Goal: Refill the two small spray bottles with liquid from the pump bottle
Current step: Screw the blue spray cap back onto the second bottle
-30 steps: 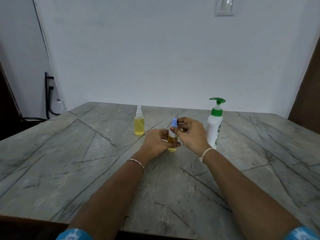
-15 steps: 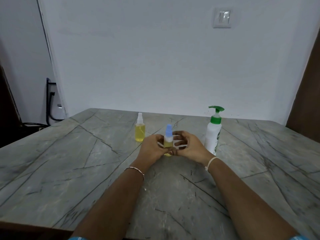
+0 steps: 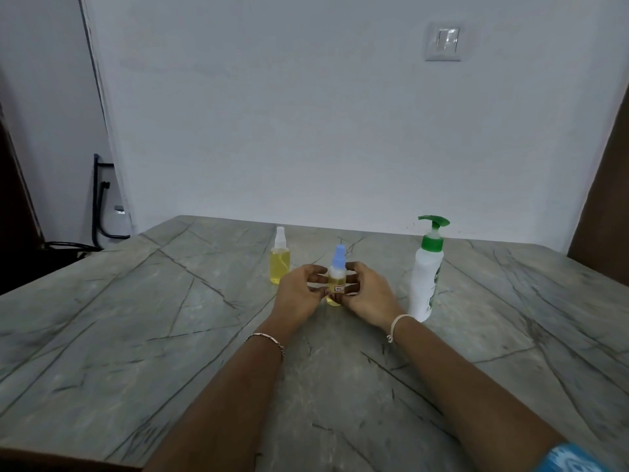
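Left hand and right hand curl their fingertips round the small blue-capped spray bottle of yellow liquid, which stands on the grey veined stone table beside the white green-topped pump bottle. It looks capped and refilled. The next move, I'd say, is letting go without tipping it.

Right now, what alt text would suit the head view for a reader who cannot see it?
A left hand and right hand hold a small blue-capped bottle of yellow liquid upright on a grey stone table. A clear-capped bottle of yellow liquid stands just beyond on the left, a white pump bottle with a green head on the right.
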